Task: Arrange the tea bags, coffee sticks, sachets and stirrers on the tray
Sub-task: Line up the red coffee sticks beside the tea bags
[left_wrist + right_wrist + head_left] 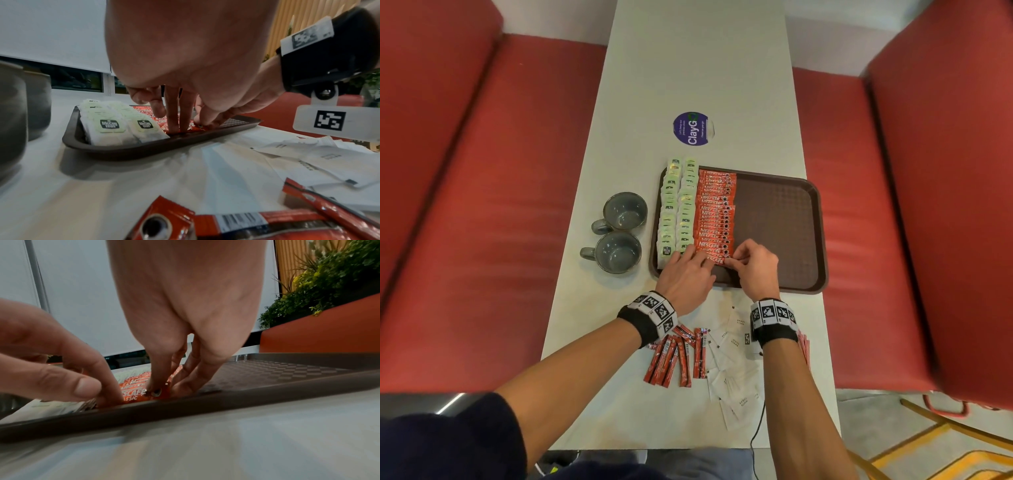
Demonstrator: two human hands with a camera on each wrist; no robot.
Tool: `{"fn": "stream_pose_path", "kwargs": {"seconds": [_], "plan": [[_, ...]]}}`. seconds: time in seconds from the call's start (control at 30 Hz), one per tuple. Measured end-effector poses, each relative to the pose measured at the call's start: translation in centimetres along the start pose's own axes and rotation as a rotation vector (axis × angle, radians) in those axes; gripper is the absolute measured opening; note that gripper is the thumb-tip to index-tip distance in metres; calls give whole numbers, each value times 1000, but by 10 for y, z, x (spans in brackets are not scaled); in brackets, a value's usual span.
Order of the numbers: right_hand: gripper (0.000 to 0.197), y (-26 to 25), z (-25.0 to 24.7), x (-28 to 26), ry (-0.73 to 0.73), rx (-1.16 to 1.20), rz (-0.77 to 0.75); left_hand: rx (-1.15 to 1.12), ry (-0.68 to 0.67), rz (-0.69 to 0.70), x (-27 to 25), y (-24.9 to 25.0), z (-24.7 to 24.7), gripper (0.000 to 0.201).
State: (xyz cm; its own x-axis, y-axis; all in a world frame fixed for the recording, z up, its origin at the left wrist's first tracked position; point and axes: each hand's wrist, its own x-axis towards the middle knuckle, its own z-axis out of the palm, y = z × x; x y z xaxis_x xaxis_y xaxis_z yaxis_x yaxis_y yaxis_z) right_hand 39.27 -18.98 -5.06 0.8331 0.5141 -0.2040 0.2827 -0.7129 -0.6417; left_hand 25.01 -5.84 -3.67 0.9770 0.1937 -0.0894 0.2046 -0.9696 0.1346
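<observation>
Coffee stick (715, 259) lies on tray (784, 289), ends under both hands' fingertips.

the tray (784, 219) looks like dark brown matt plastic with a fine checkered texture. the coffee sticks (714, 212) are glossy red foil-like wrappers. the tea bags (115, 129) sit in pale paper envelopes, the sachets (736, 370) in white matt paper. the mugs (625, 210) show a grey glazed sheen. the table (688, 68) is smooth and pale. the benches (500, 205) look like red padded vinyl.
</observation>
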Motion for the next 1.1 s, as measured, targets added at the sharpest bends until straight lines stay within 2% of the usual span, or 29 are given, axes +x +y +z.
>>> {"fn": "stream_pose_path", "kwargs": {"seconds": [0.5,0.6,0.7,0.77,0.83,0.97,1.1], "plan": [[27,-13,-5,-2,13,-1,32,-47,-10,-25,2,-4,-6,34],[28,-19,-12,-15,59,-1,42,-195,11,-27,-10,-11,-15,31],[23,-31,-20,-48,115,25,10,-420,39,-103,-43,-23,-23,26],[20,-40,-17,-80,47,12,16,-502,38,-186,-75,-35,-23,21],[27,-46,-6,-114,-73,-52,56,-519,11,-276,-110,-47,-16,18],[65,-54,30,-173,-285,-208,144,-457,-16,-398,-156,-57,2,31],[97,-63,75,-206,-297,-321,112,-359,-73,-366,-161,-56,17,45]]}}
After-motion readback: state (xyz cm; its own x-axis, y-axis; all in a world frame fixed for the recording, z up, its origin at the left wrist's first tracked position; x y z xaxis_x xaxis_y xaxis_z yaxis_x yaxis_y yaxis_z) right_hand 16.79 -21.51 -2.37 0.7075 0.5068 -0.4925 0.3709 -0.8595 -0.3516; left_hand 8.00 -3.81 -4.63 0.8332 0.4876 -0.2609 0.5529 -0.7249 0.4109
